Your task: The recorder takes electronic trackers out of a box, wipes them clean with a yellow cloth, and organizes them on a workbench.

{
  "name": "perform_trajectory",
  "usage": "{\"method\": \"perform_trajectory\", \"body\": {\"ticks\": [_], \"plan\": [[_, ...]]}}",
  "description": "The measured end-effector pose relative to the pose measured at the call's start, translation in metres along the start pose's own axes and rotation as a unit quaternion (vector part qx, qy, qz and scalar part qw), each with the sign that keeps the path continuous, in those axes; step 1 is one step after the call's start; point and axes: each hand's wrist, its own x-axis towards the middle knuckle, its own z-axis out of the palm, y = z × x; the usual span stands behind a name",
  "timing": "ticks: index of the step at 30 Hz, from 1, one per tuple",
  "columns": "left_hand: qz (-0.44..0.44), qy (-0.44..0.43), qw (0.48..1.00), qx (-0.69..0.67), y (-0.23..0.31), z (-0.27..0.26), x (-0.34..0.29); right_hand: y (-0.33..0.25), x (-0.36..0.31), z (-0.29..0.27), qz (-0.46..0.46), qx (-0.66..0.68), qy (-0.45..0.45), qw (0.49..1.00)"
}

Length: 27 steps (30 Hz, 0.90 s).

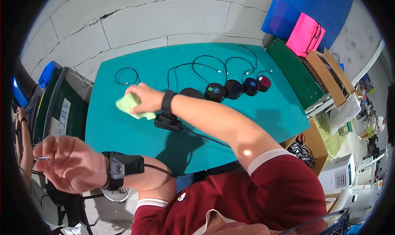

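My right hand [146,99] reaches across the teal table, its fingers closed on a crumpled light-green cloth [126,105]. Off the table's left edge, my left hand [72,165] is turned palm up with curled fingers. A thin silvery piece [42,158] shows at those fingertips; its kind is too small to tell. Beyond my right forearm, several round black devices stand in a row, among them one with a green dot [214,92] and one with a red top [263,83]. Black cables [197,64] trail from them towards the back. My right forearm partly covers the leftmost black disc [191,92].
A looped black cable [126,76] lies at the table's [123,132] back left. Both wrists wear black strapped camera units with cords. Right of the table are a green cabinet [292,70], a pink bag [304,35] and a carton of cables [304,152]. A dark bin [61,111] stands left.
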Motion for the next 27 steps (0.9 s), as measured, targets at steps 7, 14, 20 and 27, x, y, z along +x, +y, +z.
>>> {"method": "perform_trajectory", "body": {"ticks": [7, 14, 20, 27], "plan": [[-0.071, 0.049, 0.982, 0.168, -0.080, 0.018, -0.012, -0.011, -0.079, -0.082, -0.046, 0.696, 0.077, 0.712], [-0.310, -0.285, 0.760, 0.495, -0.168, 0.048, -0.067, -0.022, -0.154, -0.124, -0.099, 0.669, 0.218, 0.704], [-0.438, -0.312, 0.717, 0.444, -0.192, 0.056, -0.101, -0.007, -0.180, -0.133, -0.189, 0.415, 0.359, 0.815], [-0.396, -0.287, 0.760, 0.429, -0.204, 0.050, -0.110, 0.002, -0.183, -0.133, -0.192, 0.290, 0.360, 0.866]]}}
